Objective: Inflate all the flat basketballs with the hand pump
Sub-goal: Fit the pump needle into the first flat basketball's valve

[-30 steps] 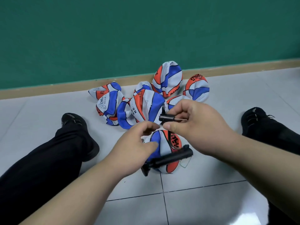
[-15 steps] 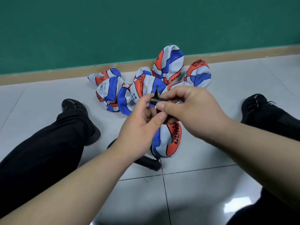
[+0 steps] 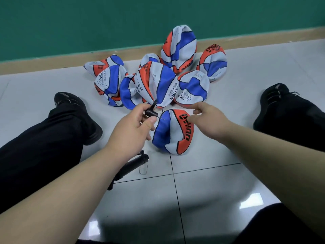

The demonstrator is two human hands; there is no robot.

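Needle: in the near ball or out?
Out. The left hand pinches the needle fitting; its whole needle shows bare over the nearest ball. The right hand holds nothing.

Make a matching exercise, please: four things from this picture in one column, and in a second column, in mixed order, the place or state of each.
Things:
1. left hand
2. right hand
3. pump
4. nearest ball

States:
a. black, lies on the floor
b. fingers relaxed, holds nothing
c. flat, between the two hands
d. pinches the needle

Pairs: 1-d, 2-b, 3-a, 4-c
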